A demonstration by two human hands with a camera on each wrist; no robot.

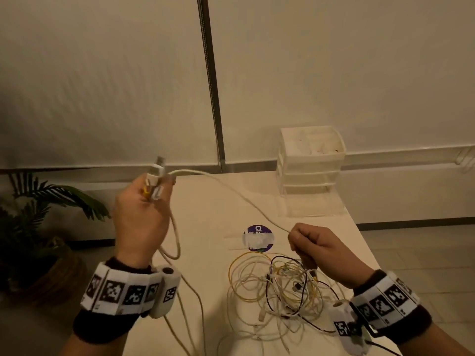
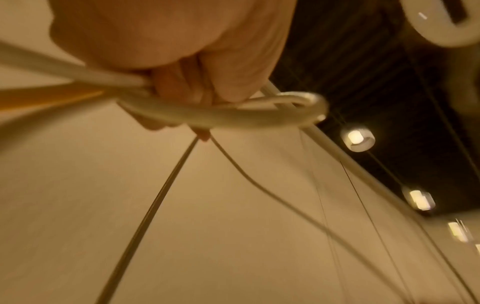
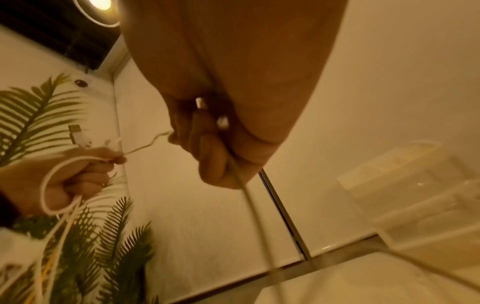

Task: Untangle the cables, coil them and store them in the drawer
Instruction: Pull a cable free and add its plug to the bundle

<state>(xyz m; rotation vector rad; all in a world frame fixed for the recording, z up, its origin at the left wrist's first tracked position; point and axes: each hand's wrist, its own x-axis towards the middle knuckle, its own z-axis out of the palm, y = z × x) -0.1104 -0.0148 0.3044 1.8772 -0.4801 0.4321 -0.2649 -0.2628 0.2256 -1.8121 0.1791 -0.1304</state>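
Note:
My left hand [image 1: 144, 209] is raised over the table's left edge and grips a bundle of white cable [image 1: 231, 191] near its USB plug [image 1: 158, 167], with a yellow strand in the same fist. White loops hang from that hand [image 3: 59, 181]. The white cable runs taut to my right hand [image 1: 311, 246], which pinches it in a closed fist [image 3: 207, 148]. Below the right hand lies a tangle of cables [image 1: 280, 286], white, yellow and black, on the table [image 1: 205, 214]. In the left wrist view the fingers [image 2: 207, 72] curl round a white loop [image 2: 233, 115].
A translucent white drawer unit [image 1: 309, 170] stands at the table's back right, its drawers closed. A round purple sticker [image 1: 258, 238] lies mid-table. A potted palm [image 1: 38, 227] stands on the floor left of the table. White blinds hang behind.

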